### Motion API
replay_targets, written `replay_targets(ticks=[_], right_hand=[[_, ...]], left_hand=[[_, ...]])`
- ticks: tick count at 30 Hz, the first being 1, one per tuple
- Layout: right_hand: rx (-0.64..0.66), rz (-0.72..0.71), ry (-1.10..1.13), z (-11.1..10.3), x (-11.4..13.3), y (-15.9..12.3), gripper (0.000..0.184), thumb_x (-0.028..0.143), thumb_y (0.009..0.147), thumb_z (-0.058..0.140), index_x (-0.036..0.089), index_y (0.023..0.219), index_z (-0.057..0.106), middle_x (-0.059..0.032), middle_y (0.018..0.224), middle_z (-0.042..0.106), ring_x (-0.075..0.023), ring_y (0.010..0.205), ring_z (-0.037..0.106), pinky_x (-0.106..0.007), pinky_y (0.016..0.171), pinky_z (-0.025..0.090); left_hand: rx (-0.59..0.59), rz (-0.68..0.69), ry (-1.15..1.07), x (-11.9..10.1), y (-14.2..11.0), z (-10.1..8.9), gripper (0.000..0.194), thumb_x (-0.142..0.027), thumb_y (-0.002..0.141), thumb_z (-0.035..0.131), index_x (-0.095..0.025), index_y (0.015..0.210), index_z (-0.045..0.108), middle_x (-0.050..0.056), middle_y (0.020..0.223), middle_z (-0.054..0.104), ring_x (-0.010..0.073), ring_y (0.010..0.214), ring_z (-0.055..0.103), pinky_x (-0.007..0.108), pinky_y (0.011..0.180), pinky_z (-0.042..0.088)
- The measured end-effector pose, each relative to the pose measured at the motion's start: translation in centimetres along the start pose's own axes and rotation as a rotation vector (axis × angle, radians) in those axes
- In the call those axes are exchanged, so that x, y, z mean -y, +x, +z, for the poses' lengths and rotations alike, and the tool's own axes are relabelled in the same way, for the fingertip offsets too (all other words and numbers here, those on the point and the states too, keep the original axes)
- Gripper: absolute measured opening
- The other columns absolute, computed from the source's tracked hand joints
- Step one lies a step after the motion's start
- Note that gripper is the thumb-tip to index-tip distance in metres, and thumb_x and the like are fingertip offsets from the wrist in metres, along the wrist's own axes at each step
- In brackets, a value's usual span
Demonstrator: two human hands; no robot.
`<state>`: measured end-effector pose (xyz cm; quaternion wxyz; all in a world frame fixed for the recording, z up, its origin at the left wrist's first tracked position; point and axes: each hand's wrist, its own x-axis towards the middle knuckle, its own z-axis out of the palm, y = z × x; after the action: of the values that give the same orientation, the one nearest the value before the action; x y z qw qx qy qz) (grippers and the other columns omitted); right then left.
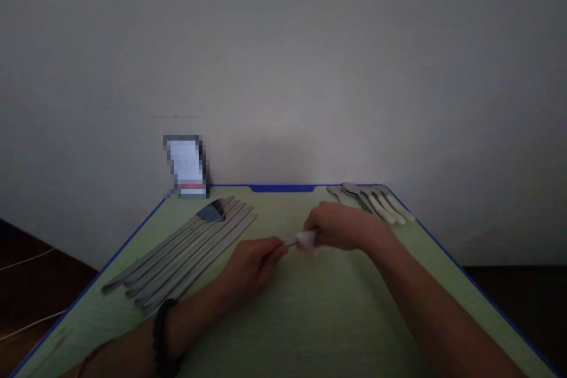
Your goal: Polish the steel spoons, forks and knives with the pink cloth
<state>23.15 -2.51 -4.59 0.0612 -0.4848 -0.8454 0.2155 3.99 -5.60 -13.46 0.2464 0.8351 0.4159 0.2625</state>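
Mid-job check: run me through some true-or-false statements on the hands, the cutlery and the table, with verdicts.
1. The left hand holds a thin piece. True.
2. The right hand is empty. False: it holds a white cloth or tissue at that piece.
3. The dark bracelet is on the right wrist. False: it is on the left wrist.
4. Utensils with white handles lie at the table's far right. True.
5. The tabletop is red. False: it is green, with a blue edge.
6. Long metal cutlery lies side by side on the left. True.
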Motion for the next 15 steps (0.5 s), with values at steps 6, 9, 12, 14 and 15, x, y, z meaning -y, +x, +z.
replay_targets(ticks=[6,9,12,14,15], right_hand=[[0.038,-0.091,0.034,0.8,1.2,0.6,0.017,0.007,0.05,0.072,0.02,0.043,0.065,0.0043,0.035,0.044,-0.0076,0.037,0.034,-0.023,0.042,0.023],[0.106,-0.116,0.108,-0.9,-0.1,0.3,0.014,0.015,0.06,0.068,0.021,0.047,0.067,0.0044,0.036,0.047,-0.008,0.036,0.037,-0.023,0.04,0.022],[0.111,-0.076,0.113,-2.6,-1.9,-0.2,0.014,0.026,0.068,0.062,0.02,0.06,0.072,0.003,0.044,0.052,-0.0085,0.039,0.038,-0.023,0.041,0.023],[0.044,-0.052,0.08,-3.3,-2.8,-0.4,0.02,0.032,0.073,0.057,0.019,0.067,0.071,0.0019,0.049,0.054,-0.0091,0.043,0.039,-0.023,0.043,0.024],[-0.008,-0.049,0.064,-3.4,-3.0,-0.3,0.023,0.034,0.074,0.055,0.018,0.067,0.07,0.0018,0.05,0.053,-0.0093,0.044,0.039,-0.023,0.044,0.024]], left_hand=[[0.006,0.042,0.031,0.1,-0.3,0.0,0.033,-0.031,0.093,0.036,-0.016,0.076,0.059,0.0,0.06,0.054,0.0111,0.053,0.045,0.022,0.054,0.031],[-0.032,0.041,-0.022,-0.2,-0.2,-0.2,0.033,-0.032,0.093,0.035,-0.015,0.079,0.06,0.0,0.062,0.054,0.0113,0.055,0.046,0.022,0.056,0.033],[-0.096,-0.005,-0.068,-0.4,0.0,-0.3,0.035,-0.034,0.093,0.035,-0.015,0.075,0.059,-0.002,0.059,0.049,0.0108,0.053,0.045,0.022,0.055,0.033],[-0.16,-0.048,-0.112,-0.3,0.1,-0.4,0.035,-0.035,0.092,0.036,-0.015,0.075,0.059,-0.003,0.057,0.046,0.0104,0.052,0.043,0.021,0.054,0.032],[-0.199,-0.07,-0.138,-0.2,0.1,-0.5,0.034,-0.035,0.092,0.037,-0.015,0.075,0.059,-0.004,0.056,0.045,0.0102,0.051,0.042,0.021,0.053,0.032]])
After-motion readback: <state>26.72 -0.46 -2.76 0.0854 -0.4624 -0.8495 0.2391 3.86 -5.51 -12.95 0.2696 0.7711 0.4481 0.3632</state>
